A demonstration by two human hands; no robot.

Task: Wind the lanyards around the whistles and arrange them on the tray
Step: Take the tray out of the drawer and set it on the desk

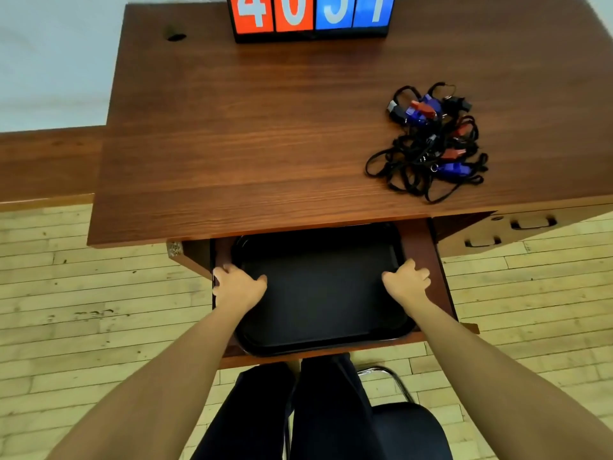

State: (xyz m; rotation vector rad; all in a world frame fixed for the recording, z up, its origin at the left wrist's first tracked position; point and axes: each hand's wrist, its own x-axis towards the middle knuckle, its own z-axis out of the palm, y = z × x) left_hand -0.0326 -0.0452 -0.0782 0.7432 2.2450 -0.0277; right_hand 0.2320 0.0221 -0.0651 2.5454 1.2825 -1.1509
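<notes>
Head view: a person seated at a wooden desk reaches both arms into its open centre drawer (428,260).
Tray: a black tray (320,293) lies flat inside the drawer, below the front edge of the surface (258,144), and nothing rests on it.
Left hand: the left hand (239,284) grips the tray's left rim, fingers curled over the edge.
Right hand: the right hand (406,281) grips the tray's right rim in the same way; the two hands sit well apart, one at each side.
Whistles: a heap of red and blue whistles (431,141) lies toward the right edge of the surface, their black lanyards (391,167) loose and tangled among them.
Back edge: a flip scoreboard (311,14) with orange and blue cards stands at the far edge.
Done: nothing yet, by the look of it; no lanyard appears wound and no whistle sits on the tray.
Left: likely lifting the tray onto the surface, then untangling, winding and arranging every whistle.
</notes>
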